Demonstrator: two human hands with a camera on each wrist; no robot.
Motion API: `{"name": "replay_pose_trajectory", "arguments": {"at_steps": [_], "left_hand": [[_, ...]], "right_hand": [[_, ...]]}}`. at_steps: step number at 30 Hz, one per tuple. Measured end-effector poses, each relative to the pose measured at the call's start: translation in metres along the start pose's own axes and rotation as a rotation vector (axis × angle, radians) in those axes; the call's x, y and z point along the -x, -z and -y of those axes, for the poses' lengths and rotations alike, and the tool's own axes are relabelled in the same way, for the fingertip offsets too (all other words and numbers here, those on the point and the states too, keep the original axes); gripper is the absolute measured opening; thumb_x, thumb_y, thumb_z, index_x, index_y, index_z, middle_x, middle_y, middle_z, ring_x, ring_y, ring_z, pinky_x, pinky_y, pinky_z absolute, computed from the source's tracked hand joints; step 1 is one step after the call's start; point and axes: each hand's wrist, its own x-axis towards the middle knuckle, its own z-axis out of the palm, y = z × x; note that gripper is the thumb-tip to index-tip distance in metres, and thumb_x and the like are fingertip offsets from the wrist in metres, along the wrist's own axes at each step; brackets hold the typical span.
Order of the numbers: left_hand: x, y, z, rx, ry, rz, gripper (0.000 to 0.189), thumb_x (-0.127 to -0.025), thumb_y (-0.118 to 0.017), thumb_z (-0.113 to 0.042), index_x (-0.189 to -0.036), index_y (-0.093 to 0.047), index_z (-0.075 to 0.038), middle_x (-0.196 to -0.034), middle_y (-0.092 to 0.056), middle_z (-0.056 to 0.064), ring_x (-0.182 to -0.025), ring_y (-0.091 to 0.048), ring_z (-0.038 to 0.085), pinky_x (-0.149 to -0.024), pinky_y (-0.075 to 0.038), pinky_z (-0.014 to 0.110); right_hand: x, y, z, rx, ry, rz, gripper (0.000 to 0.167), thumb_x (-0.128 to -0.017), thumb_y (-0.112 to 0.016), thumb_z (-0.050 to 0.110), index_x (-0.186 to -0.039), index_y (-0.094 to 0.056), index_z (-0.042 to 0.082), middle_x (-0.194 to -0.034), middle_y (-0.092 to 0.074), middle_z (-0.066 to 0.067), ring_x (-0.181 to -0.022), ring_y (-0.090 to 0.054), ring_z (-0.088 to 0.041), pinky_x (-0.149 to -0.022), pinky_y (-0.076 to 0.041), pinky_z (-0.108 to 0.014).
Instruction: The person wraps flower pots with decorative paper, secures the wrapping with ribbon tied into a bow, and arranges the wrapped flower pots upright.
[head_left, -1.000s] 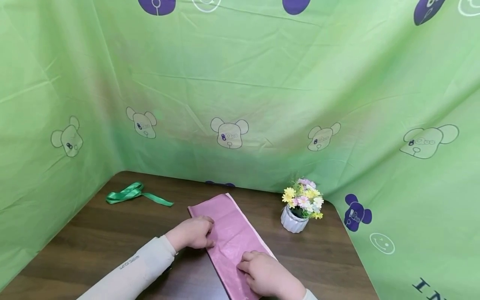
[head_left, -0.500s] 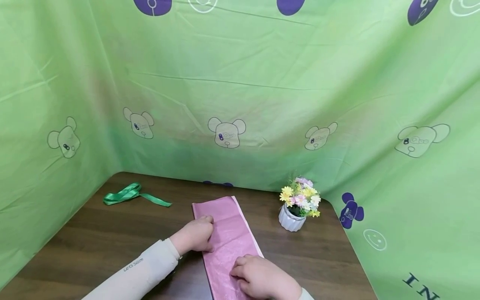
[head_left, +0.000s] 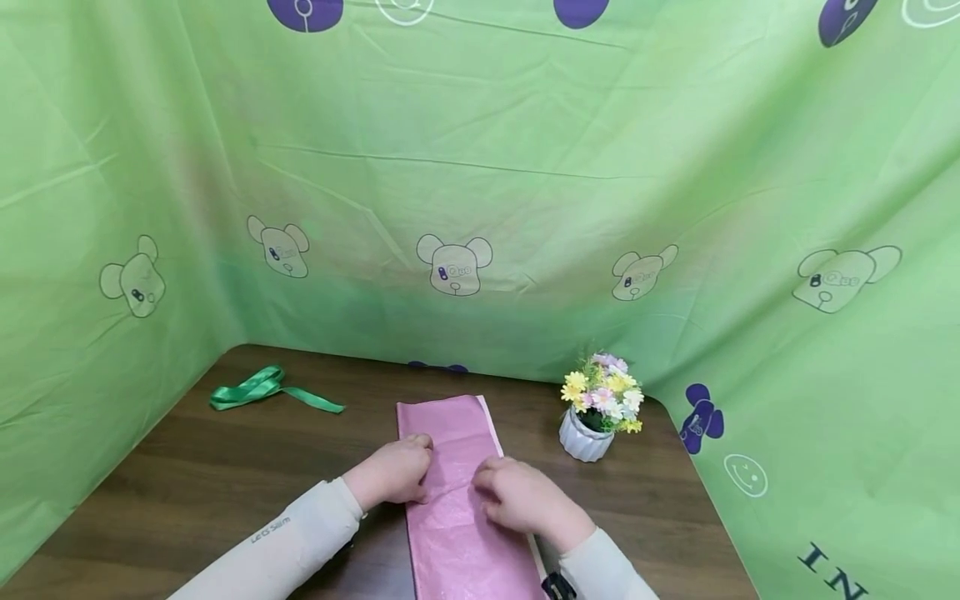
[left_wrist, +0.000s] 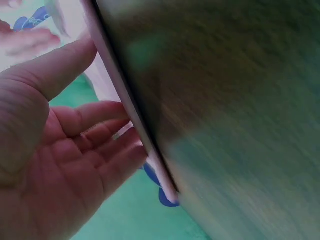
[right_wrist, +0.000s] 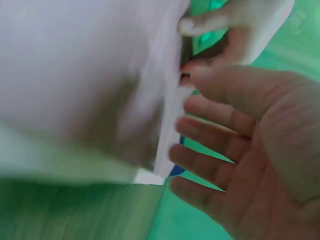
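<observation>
A long, creased pink folded sheet that looks like wrapping paper [head_left: 461, 542] lies on the table, with a white edge along its right side. At its left edge, my left hand [head_left: 395, 473] rests thumb and fingertips on the sheet. The left wrist view shows these fingers [left_wrist: 117, 167] loosely bent against the sheet's edge [left_wrist: 131, 112]. Over the right side of the sheet is my right hand [head_left: 528, 502]. In the right wrist view its fingers [right_wrist: 210, 165] are nearly straight and spread close to the sheet; whether they touch it is blurred.
A curled green ribbon [head_left: 258, 386] lies at the back left of the brown wooden table [head_left: 225, 475]. Back right stands a white pot [head_left: 585, 439] of yellow, white and pink flowers [head_left: 606, 392]. Green printed cloth [head_left: 525, 167] hangs around the table's back and sides.
The pink sheet has turned to lie straighter front to back, its far end shifting right. My right hand has moved forward along it. My left hand stays at the left edge.
</observation>
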Motion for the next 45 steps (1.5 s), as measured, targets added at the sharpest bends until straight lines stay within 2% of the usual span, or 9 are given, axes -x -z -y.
{"name": "replay_pose_trajectory", "arguments": {"at_steps": [5,9,14,18,24,30,35,39,45], "left_hand": [[-0.001,-0.001,0.002,0.037,-0.017,0.014,0.031,-0.076,-0.089,-0.033,-0.078,-0.069,-0.01,-0.119,-0.063,0.007,-0.109,-0.061,0.023,-0.092,-0.055,0.033],[-0.001,-0.002,0.002,0.04,-0.036,-0.001,0.033,-0.075,-0.09,-0.033,-0.08,-0.068,-0.009,-0.119,-0.062,0.007,-0.109,-0.061,0.023,-0.092,-0.055,0.033],[-0.003,-0.005,0.006,0.04,-0.056,0.002,0.042,-0.076,-0.089,-0.033,-0.1,-0.071,-0.004,-0.122,-0.063,0.007,-0.112,-0.062,0.022,-0.096,-0.054,0.031],[-0.006,-0.005,0.007,0.047,-0.062,0.021,0.047,-0.078,-0.088,-0.032,-0.11,-0.071,-0.003,-0.126,-0.063,0.007,-0.114,-0.063,0.02,-0.098,-0.053,0.031],[-0.008,-0.003,0.004,0.061,-0.075,0.074,0.045,-0.08,-0.087,-0.026,-0.115,-0.069,-0.005,-0.129,-0.062,0.004,-0.113,-0.064,0.017,-0.1,-0.052,0.029],[-0.01,0.002,-0.001,0.061,-0.088,0.084,0.045,-0.078,-0.087,-0.019,-0.115,-0.068,-0.004,-0.127,-0.061,0.004,-0.106,-0.066,0.017,-0.097,-0.053,0.028],[-0.009,0.001,-0.002,0.052,-0.088,0.068,0.045,-0.077,-0.088,-0.018,-0.114,-0.068,-0.004,-0.126,-0.061,0.003,-0.103,-0.066,0.017,-0.095,-0.054,0.027],[-0.009,0.0,-0.004,0.05,-0.092,0.063,0.042,-0.076,-0.087,-0.018,-0.111,-0.069,-0.004,-0.126,-0.061,0.003,-0.1,-0.067,0.017,-0.092,-0.054,0.026],[-0.007,0.002,-0.004,0.048,-0.082,0.065,0.041,-0.077,-0.086,-0.017,-0.112,-0.07,-0.003,-0.126,-0.062,0.003,-0.1,-0.067,0.016,-0.093,-0.054,0.027]], "right_hand": [[-0.009,-0.003,-0.016,-0.007,-0.085,0.005,0.04,-0.081,-0.081,0.021,-0.118,-0.072,0.008,-0.126,-0.066,-0.006,-0.118,-0.062,-0.026,-0.102,-0.051,-0.039],[-0.009,-0.008,-0.022,-0.045,-0.152,0.06,0.048,-0.08,-0.083,0.025,-0.123,-0.07,0.007,-0.131,-0.064,-0.007,-0.124,-0.06,-0.026,-0.106,-0.049,-0.04],[-0.006,-0.014,-0.022,-0.069,-0.205,0.091,0.051,-0.079,-0.085,0.031,-0.123,-0.071,0.009,-0.13,-0.063,-0.003,-0.124,-0.058,-0.024,-0.105,-0.049,-0.038],[-0.003,-0.014,-0.016,-0.048,-0.209,0.067,0.048,-0.076,-0.088,0.034,-0.115,-0.073,0.011,-0.118,-0.064,0.001,-0.111,-0.06,-0.021,-0.098,-0.052,-0.035],[0.001,-0.01,-0.003,-0.007,-0.225,0.037,0.045,-0.069,-0.092,0.037,-0.101,-0.072,0.012,-0.097,-0.059,0.003,-0.093,-0.059,-0.019,-0.085,-0.054,-0.034],[0.005,-0.011,0.003,0.027,-0.25,0.018,0.048,-0.068,-0.092,0.04,-0.101,-0.072,0.01,-0.096,-0.058,0.002,-0.093,-0.061,-0.02,-0.081,-0.055,-0.036],[0.009,-0.01,-0.005,-0.08,-0.254,-0.013,0.043,-0.071,-0.09,0.032,-0.103,-0.072,0.01,-0.102,-0.063,0.001,-0.094,-0.061,-0.018,-0.084,-0.054,-0.037],[0.015,-0.006,-0.012,-0.139,-0.322,-0.045,0.036,-0.073,-0.089,0.022,-0.102,-0.073,0.007,-0.102,-0.066,-0.003,-0.095,-0.063,-0.021,-0.086,-0.054,-0.042],[0.023,-0.006,-0.019,-0.089,-0.402,-0.084,0.027,-0.073,-0.087,0.016,-0.096,-0.076,0.007,-0.098,-0.068,-0.004,-0.096,-0.067,-0.029,-0.084,-0.053,-0.049]]}}
